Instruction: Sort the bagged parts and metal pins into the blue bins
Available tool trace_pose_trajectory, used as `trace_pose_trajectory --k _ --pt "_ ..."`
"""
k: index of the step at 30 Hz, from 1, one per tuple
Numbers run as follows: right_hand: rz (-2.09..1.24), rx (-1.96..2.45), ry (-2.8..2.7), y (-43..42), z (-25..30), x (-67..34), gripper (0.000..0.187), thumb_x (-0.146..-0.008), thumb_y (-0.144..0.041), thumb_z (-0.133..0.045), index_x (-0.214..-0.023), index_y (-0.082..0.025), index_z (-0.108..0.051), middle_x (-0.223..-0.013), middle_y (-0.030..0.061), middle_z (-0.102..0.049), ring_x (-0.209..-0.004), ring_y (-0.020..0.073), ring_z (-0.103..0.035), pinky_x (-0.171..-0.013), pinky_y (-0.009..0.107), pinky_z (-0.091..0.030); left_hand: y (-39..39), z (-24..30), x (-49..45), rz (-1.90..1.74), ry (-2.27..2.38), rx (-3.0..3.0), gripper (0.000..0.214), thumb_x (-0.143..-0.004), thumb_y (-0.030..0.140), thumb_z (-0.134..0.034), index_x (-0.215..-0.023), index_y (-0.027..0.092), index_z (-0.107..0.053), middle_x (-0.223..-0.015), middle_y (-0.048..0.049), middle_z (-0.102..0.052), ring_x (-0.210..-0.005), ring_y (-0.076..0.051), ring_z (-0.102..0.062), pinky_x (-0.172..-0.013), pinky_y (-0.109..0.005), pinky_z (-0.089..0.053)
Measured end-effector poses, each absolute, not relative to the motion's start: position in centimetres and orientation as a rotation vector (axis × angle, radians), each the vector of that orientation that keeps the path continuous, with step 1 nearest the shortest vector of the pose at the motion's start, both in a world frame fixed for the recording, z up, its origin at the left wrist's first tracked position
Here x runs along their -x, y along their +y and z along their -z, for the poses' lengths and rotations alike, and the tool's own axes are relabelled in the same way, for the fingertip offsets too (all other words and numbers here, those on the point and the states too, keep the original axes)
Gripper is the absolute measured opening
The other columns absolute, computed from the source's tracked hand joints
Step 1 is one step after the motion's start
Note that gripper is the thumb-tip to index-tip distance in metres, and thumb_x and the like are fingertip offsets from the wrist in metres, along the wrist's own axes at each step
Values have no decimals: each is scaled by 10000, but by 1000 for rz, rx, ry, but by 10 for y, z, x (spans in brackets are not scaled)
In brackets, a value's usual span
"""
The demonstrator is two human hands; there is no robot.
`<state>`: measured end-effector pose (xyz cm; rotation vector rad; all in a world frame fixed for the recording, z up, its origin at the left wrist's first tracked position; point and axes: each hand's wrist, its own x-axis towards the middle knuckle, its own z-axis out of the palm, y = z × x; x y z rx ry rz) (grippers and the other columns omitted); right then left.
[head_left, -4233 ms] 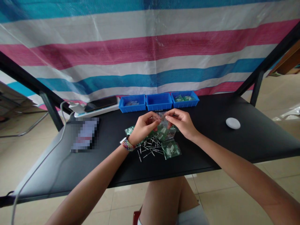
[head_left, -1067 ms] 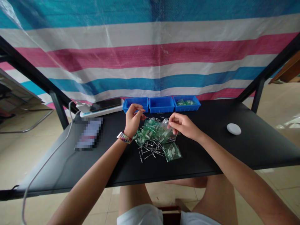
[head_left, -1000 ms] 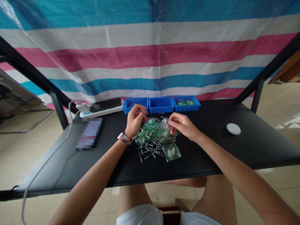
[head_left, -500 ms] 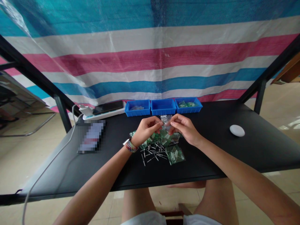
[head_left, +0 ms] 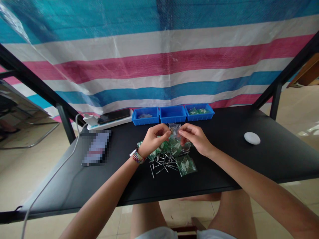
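Note:
A small clear plastic bag [head_left: 175, 128] is held up between my two hands, above a heap on the table. My left hand [head_left: 156, 137] pinches its left side with thumb and fingertips. On the opposite side my right hand [head_left: 193, 136] grips the bag the same way. What lies inside the bag is too small to make out. Below the hands are several green-tinted bags [head_left: 186, 165] with white pieces in them, partly covered by my fingers. Loose silvery pop rivets [head_left: 163, 163] are scattered in front of those bags.
Three blue bins stand at the back: the left bin [head_left: 146, 121] holds clear bags, the right bin [head_left: 199, 117] green bags. A dark phone [head_left: 114, 115] rests on a white power strip [head_left: 109, 125]. A white round object [head_left: 252, 138] lies right; a cable [head_left: 56, 172] runs along the left.
Both hands stay on the clear bag, which now shows a little more upright and spread between the fingertips. The whole view has shifted slightly.

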<state>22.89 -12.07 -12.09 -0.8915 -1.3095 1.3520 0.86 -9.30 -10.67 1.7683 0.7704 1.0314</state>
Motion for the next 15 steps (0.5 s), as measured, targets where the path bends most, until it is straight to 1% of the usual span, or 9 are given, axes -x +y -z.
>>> trace_pose_trajectory --k 3,5,10,15 --pt "-1320 893 -1343 -120 122 -229 324 -855 -497 -857 -855 -210 -707 -768 1 -711 -574 151 -659 -552 302 -576 -93 110 -12 -1049 748 -1657 327 -886 436 -845 -981 163 -693 -782 -10 -696 -659 -143 -691 -628 -251 -539" --pt "-1304 898 -1362 -119 122 -229 319 -858 -493 -854 -854 -207 -712 -757 6 -711 -572 156 -657 -551 308 -576 -92 111 -14 -1053 757 -1588 357 -853 424 -876 -1023 164 -703 -793 -14 -714 -649 -150 -704 -617 -258 -555" --pt "-1274 918 -1371 -119 122 -229 338 -863 -517 -842 -872 -211 -697 -783 15 -725 -573 160 -657 -558 315 -573 -90 112 -15 -1075 831 -1553 351 -803 432 -914 -951 148 -771 -661 -18 -715 -576 -143 -650 -586 -264 -537" --pt "-1248 933 -1379 -118 122 -230 317 -870 -501 -834 -889 -213 -703 -784 13 -716 -583 164 -660 -571 312 -562 -90 111 -15 -1103 845 -1523 343 -780 441 -935 -802 145 -762 -628 -25 -703 -561 -129 -619 -566 -248 -500"
